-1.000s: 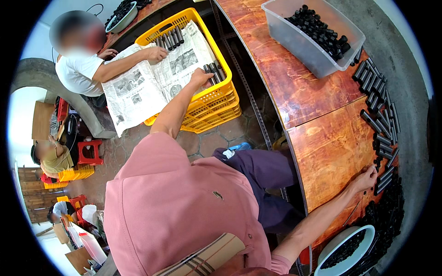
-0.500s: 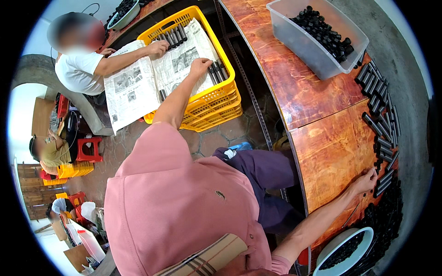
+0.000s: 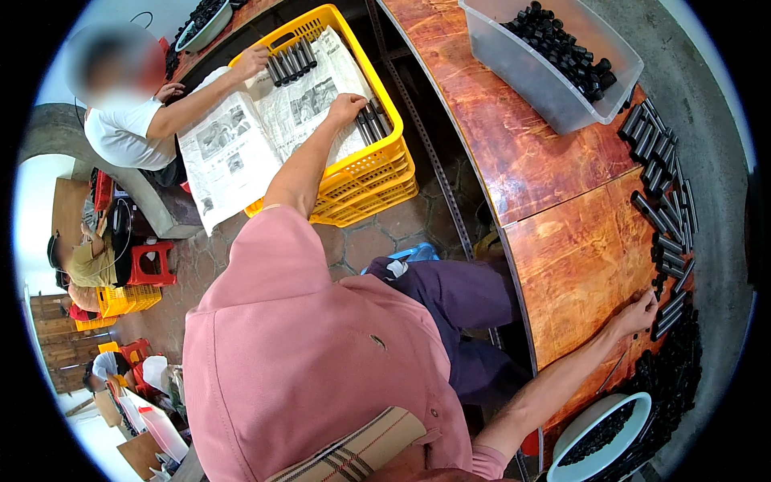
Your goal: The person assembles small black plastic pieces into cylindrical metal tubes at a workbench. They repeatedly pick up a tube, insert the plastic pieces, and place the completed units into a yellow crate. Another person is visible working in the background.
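At the near right end of the yellow crate (image 3: 395,149), my left hand (image 3: 347,109) has its fingers closed at the upper end of a black tube (image 3: 363,128). That tube lies beside several like it on printed newspaper (image 3: 341,68). My right hand (image 3: 640,312) rests at the far side of the wooden table, fingers pinched together. Whatever is between those fingertips is too small to make out. Close to it lie several black tubes (image 3: 668,315) and small black pieces (image 3: 658,285).
A clear plastic bin (image 3: 554,104) of black caps stands on the table (image 3: 578,249). A pale basin (image 3: 642,418) with small black parts sits near the lower right. Across the crate, a co-worker's hand (image 3: 253,60) is by another row of tubes (image 3: 291,63). More people sit at far left.
The co-worker's hand has moved off the tube row, up and left toward the crate's rim. My left and right hands stay at nearly the same places.
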Demonstrator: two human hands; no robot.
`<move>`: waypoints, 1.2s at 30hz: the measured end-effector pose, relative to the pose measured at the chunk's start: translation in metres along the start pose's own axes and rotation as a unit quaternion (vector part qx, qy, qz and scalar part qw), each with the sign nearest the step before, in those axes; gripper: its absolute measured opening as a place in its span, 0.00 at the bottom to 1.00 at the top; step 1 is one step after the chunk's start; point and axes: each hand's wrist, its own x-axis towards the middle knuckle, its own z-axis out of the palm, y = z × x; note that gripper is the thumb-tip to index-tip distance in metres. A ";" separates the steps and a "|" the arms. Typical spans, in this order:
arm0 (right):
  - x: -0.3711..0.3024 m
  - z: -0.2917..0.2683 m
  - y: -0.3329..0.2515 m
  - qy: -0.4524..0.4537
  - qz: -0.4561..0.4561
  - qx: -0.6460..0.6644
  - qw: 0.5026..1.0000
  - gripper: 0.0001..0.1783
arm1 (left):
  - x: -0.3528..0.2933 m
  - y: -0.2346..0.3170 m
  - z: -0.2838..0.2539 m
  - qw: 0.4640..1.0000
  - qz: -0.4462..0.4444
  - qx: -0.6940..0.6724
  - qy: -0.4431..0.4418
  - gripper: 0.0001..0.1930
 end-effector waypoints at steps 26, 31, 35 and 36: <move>0.008 -0.006 0.011 0.012 0.004 -0.040 0.999 0.17 | -0.020 0.028 -0.004 0.995 0.073 0.046 -0.040 0.16; 0.016 -0.008 0.037 -0.015 0.008 0.037 0.999 0.17 | -0.016 0.031 0.005 0.997 0.059 0.051 0.018 0.21; 0.013 -0.005 0.030 0.000 -0.061 -0.103 0.993 0.16 | -0.022 0.023 -0.003 0.988 0.113 0.018 0.107 0.22; 0.000 0.002 0.007 0.006 -0.030 -0.079 0.996 0.15 | -0.036 0.031 -0.008 0.978 0.148 0.015 0.144 0.19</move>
